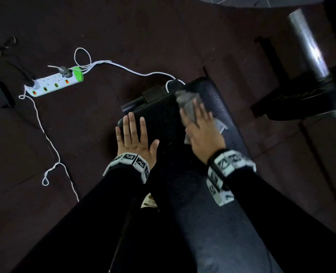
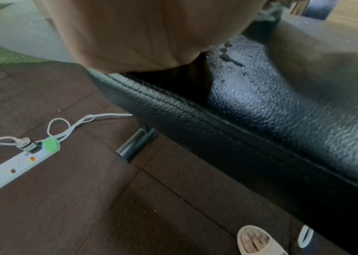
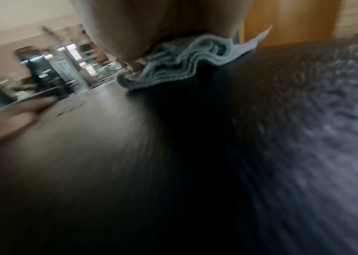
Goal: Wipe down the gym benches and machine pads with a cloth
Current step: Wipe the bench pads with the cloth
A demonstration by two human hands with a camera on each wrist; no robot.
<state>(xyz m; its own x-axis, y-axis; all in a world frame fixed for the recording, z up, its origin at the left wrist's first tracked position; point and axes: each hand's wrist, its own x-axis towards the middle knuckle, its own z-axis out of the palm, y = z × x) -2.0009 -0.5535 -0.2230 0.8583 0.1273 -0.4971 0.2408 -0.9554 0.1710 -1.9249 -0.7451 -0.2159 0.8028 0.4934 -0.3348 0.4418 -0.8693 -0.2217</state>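
Two hands are on the bench: your left hand lies flat near its far left corner, fingers straight and slightly spread, bracing; your right hand presses the cloth onto the pad near the far end, fingers straight and close together over it. The cloth is bunched in folds under the palm, with a tag or loose corner sticking out toward the right edge.

Droplets sit on the pad just beside your left palm, so that strip looks unwiped, by my reading.

Risks from here: the cloth is wadded, so only a narrow part likely touches; a hard stroke could leave streaks or let the cloth slip out from under flat fingers. Your left hand sits at the very edge, on grained vinyl that may be wet; leaning on it could make it slide off. A white cable runs from the power strip on the floor to the bench's far end, so drips flung off that end could land near live sockets. The barbell is close on your right; a wide sweep could knock your knuckles.
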